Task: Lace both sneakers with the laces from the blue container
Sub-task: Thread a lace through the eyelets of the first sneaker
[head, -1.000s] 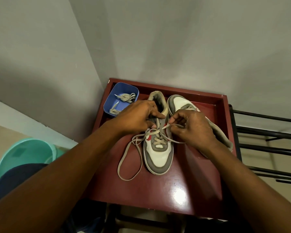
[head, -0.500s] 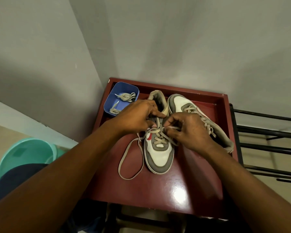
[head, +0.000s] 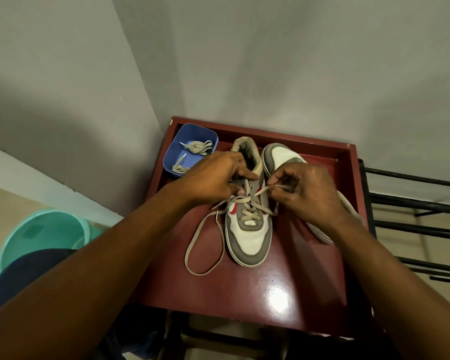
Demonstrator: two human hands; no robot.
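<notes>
- While the left hand grips the upper of a sneaker to steady it, the right hand pinches the tip of the lace just above the eyelets; the hands sit close together but do not touch
- Toe toward the person, the sneaker rests mid-table, its lower eyelets crossed with lace and its upper ones bare; the lace's other end lies in a slack loop on the table to the left
- Just beside it on the right lies the other sneaker, mostly hidden under the right hand, so its lacing cannot be told
- At the far left corner stands the blue container, with spare laces coiled inside
- Judged from this, the lacing of the first shoe is about half done, with the tip poised for the next eyelet
- Next, the tip must be aimed cleanly into that open hole while the left hand holds the flap firm, then the slack drawn through evenly
</notes>
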